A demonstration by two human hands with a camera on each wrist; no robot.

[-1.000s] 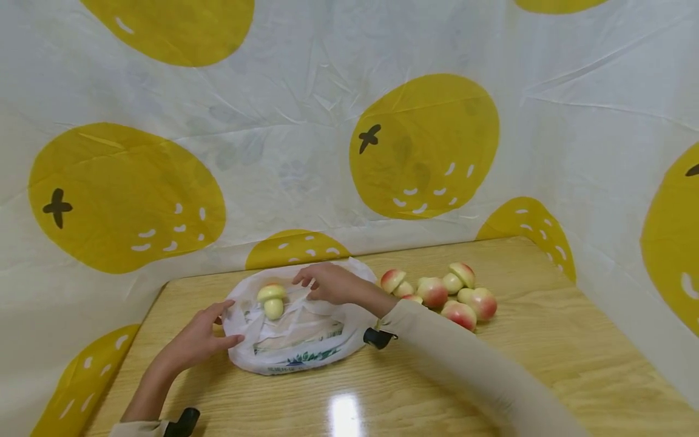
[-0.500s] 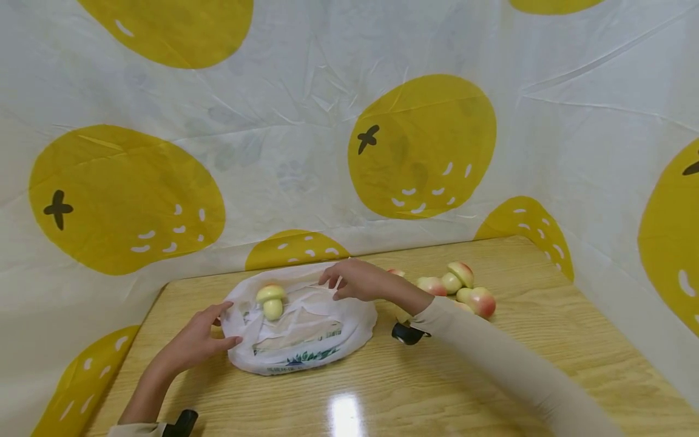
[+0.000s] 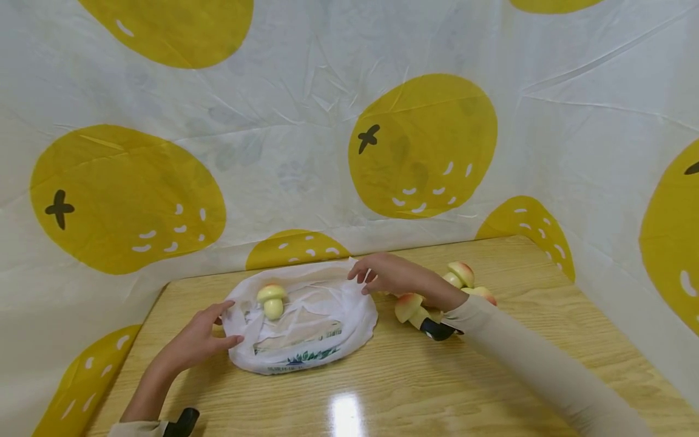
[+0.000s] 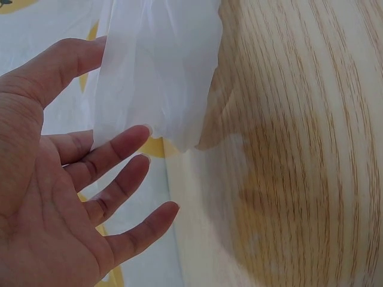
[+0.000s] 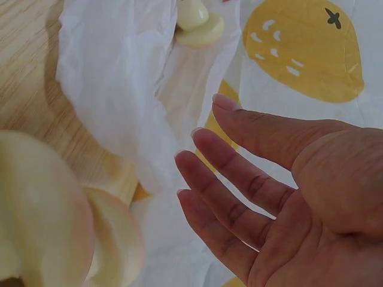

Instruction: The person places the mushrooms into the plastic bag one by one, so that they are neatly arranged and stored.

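A white plastic bag [image 3: 314, 358] with green print lies spread wide on the table. Inside its opening is a toy-like mushroom [image 3: 272, 301] with a yellowish stem and red-tinted cap. My left hand [image 3: 191, 340] rests at the bag's left edge; in the left wrist view its fingers [image 4: 128, 185] are spread, the thumb and index tips touching the white film. My right hand [image 3: 395, 276] hovers by the bag's upper right edge with loosely bent fingers and holds nothing, as the right wrist view also shows. Below it and the forearm, more mushrooms [image 3: 408, 308] lie partly hidden.
To the right of the bag, further mushrooms [image 3: 461, 274] lie clustered on the wooden table [image 3: 519, 267]. A white curtain [image 3: 295, 170] printed with yellow fruit hangs behind the table and along its sides. A black wrist device [image 3: 437, 329] sits on my right wrist.
My right hand has moved rightward from over the bag to its right edge, toward the mushroom cluster. My left hand, the bag and the mushroom in it have stayed put.
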